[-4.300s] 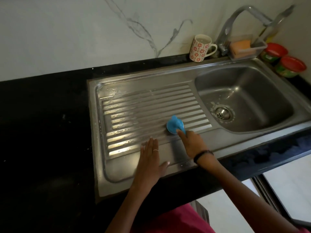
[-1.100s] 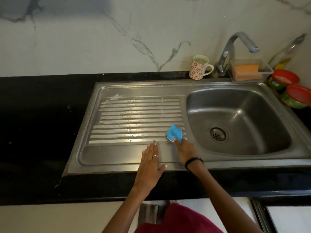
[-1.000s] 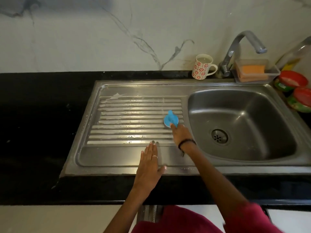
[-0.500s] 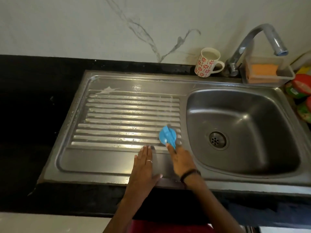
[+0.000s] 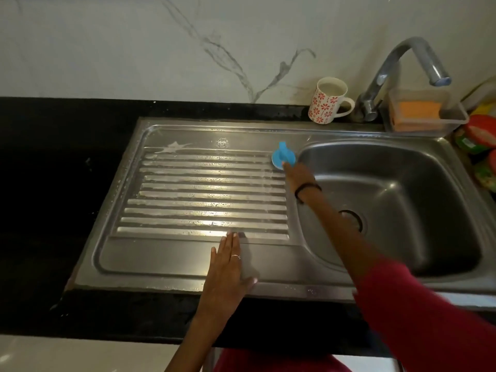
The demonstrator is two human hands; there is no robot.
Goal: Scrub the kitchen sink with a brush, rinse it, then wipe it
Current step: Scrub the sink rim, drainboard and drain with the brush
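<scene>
The steel sink (image 5: 316,132) has a ribbed draining board on the left, streaked with soapy foam, and a deep basin with a drain (image 5: 354,220) on the right. My right hand (image 5: 296,174) holds a round blue brush (image 5: 283,157) down on the far right corner of the draining board, next to the basin's rim. My left hand (image 5: 226,269) lies flat, fingers straight, on the smooth front strip of the board. The tap (image 5: 397,65) arches over the basin's back edge; no water runs from it.
A flowered mug (image 5: 327,102) stands behind the sink, left of the tap. A clear tray with an orange sponge (image 5: 414,111) sits to the tap's right. Red-lidded containers (image 5: 483,132) crowd the far right edge. Black countertop surrounds the sink.
My right hand has pushed the blue brush from the front of the ribbed board up to its far right corner. My left hand has stayed flat on the front strip.
</scene>
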